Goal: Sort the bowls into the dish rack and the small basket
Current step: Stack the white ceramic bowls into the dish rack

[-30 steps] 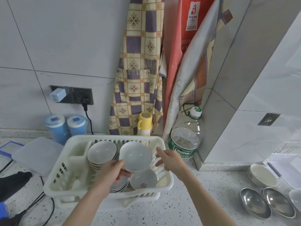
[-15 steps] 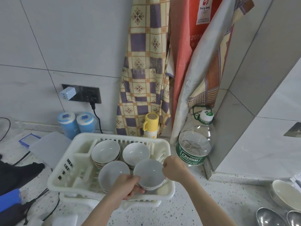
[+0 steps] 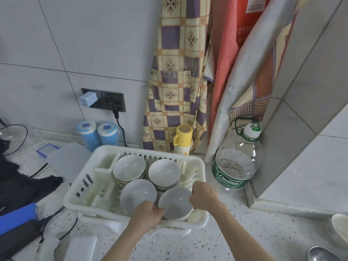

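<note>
Head cam: both hands, left (image 3: 146,215) and right (image 3: 204,196), pinch the bowl (image 3: 175,203) rim in the dish rack (image 3: 79,193) (ceramic, probably slick and chippable), so opposite edges seem the safest hold

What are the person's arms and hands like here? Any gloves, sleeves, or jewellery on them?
Both are bare. The left hand and right hand wear no gloves, and no rings, watch or bracelet show. The forearms are uncovered as far as the picture's lower edge, with no sleeve in view. No cables or markings are on them.
</note>
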`<state>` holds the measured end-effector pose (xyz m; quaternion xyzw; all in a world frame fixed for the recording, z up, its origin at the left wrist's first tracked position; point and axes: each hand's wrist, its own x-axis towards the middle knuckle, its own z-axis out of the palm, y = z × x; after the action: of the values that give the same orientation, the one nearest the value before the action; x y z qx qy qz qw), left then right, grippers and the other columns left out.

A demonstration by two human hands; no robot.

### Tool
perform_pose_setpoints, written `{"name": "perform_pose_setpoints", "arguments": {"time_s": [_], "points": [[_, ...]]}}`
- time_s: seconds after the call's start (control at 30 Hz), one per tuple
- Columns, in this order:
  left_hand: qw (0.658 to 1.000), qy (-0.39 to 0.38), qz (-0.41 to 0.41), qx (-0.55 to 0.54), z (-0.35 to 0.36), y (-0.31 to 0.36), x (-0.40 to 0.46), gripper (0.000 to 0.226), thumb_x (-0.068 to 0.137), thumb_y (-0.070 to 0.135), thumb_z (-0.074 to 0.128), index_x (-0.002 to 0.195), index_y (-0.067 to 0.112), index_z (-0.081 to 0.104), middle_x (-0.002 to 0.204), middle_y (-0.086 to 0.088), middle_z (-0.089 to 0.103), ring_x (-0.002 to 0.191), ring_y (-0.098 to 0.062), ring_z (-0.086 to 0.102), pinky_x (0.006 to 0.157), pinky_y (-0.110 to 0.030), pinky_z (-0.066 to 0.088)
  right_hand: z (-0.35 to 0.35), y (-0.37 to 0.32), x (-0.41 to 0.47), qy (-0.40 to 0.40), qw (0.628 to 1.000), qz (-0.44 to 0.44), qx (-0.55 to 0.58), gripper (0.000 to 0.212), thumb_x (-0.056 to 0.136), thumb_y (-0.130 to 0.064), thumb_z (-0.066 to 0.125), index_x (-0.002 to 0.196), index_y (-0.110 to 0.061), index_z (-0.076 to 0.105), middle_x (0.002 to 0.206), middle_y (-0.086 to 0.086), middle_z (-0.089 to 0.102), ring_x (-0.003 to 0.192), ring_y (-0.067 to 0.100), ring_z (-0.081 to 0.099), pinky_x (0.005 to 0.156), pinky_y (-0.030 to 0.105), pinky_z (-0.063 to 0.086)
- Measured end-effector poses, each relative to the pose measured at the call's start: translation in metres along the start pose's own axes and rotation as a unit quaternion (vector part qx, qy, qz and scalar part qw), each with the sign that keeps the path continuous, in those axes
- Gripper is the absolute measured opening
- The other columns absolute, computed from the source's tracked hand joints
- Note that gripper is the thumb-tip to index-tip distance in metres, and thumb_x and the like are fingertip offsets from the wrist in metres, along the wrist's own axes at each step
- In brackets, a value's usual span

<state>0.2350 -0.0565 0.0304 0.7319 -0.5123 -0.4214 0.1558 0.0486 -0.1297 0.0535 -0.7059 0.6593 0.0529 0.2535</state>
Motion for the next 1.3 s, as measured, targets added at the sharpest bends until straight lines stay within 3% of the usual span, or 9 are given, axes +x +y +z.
{"name": "perform_pose_setpoints", "arguments": {"time_s": [0.27,0.4,0.6,0.7,0.9,1.0,1.13,1.2,1.3], "points": [[0.998,-0.016,-0.048,-0.037,0.008,0.001,0.002,0.031,0.087,0.020,0.052,0.056,0.014,0.047,0.038,0.001,0.055,0.022,-0.006,0.031,0.033,-0.015,0.022,0.004,-0.013,-0.002,0.002,1.000,0.018,-0.018,0.025,0.079,-0.006,0.050,0.065,-0.018,0.033,0.070,-0.003,0.045,0.075,0.022,0.050,0.045,0.022,0.028],[0.996,-0.013,-0.055,-0.066,0.011,-0.003,0.002,0.028,0.087,0.019,0.053,0.061,0.014,0.046,0.048,-0.004,0.056,0.022,-0.005,0.035,0.035,-0.015,0.021,0.005,-0.016,-0.002,-0.012,0.999,0.030,-0.037,0.024,0.079,-0.004,0.050,0.067,-0.017,0.035,0.084,0.002,0.062,0.075,0.021,0.055,0.046,0.021,0.031],[0.991,-0.029,-0.074,-0.103,0.010,-0.003,0.002,0.022,0.089,0.016,0.053,0.068,0.011,0.052,0.045,-0.004,0.055,0.023,-0.008,0.034,0.036,-0.016,0.021,-0.001,-0.021,-0.005,-0.033,0.999,0.028,-0.027,0.018,0.077,0.000,0.046,0.068,-0.015,0.041,0.067,-0.001,0.067,0.068,0.019,0.057,0.046,0.023,0.034],[0.991,-0.032,-0.072,-0.112,0.010,-0.003,0.001,0.023,0.088,0.015,0.052,0.066,0.011,0.054,0.042,-0.002,0.053,0.025,-0.008,0.035,0.036,-0.016,0.021,-0.005,-0.021,-0.007,-0.039,0.999,0.030,-0.021,0.016,0.079,-0.002,0.044,0.070,-0.015,0.040,0.084,0.006,0.076,0.061,0.014,0.055,0.048,0.023,0.035],[0.990,-0.029,-0.067,-0.118,0.011,-0.004,0.001,0.023,0.087,0.015,0.052,0.067,0.013,0.042,0.053,-0.006,0.051,0.025,-0.007,0.040,0.035,-0.016,0.019,0.004,-0.026,-0.008,-0.050,0.997,0.049,-0.036,0.012,0.081,-0.001,0.053,0.081,-0.012,0.050,0.101,0.007,0.072,0.078,0.021,0.058,0.048,0.022,0.032],[0.990,-0.028,-0.069,-0.121,0.012,-0.005,0.001,0.021,0.086,0.015,0.052,0.066,0.013,0.044,0.049,-0.004,0.054,0.023,-0.006,0.036,0.033,-0.015,0.020,0.008,-0.024,-0.008,-0.041,0.997,0.050,-0.046,0.020,0.082,-0.001,0.054,0.072,-0.013,0.043,0.099,0.007,0.067,0.083,0.022,0.059,0.056,0.023,0.039],[0.988,-0.031,-0.068,-0.132,0.012,-0.006,0.003,0.019,0.085,0.015,0.051,0.067,0.013,0.047,0.045,-0.001,0.055,0.024,-0.005,0.037,0.033,-0.015,0.022,0.015,-0.019,-0.006,-0.105,0.993,0.039,0.023,0.019,0.085,-0.005,0.048,0.072,-0.017,0.040,0.074,0.003,0.064,0.080,0.019,0.061,0.075,0.029,0.052],[0.987,-0.031,-0.069,-0.139,0.013,-0.005,0.004,0.017,0.085,0.014,0.051,0.069,0.012,0.048,0.051,-0.003,0.058,0.025,-0.005,0.041,0.033,-0.015,0.022,0.021,-0.019,-0.006,-0.118,0.991,0.044,0.041,0.013,0.085,-0.006,0.048,0.079,-0.016,0.043,0.067,-0.001,0.058,0.084,0.017,0.056,0.067,0.022,0.050],[0.986,-0.033,-0.075,-0.147,0.014,-0.005,0.003,0.014,0.086,0.013,0.050,0.073,0.011,0.050,0.062,-0.007,0.061,0.025,-0.005,0.043,0.032,-0.014,0.022,0.030,-0.019,-0.008,-0.095,0.991,0.067,0.058,0.022,0.082,-0.004,0.053,0.101,-0.014,0.050,0.099,0.006,0.058,0.070,0.012,0.052,0.043,0.017,0.035]]}}
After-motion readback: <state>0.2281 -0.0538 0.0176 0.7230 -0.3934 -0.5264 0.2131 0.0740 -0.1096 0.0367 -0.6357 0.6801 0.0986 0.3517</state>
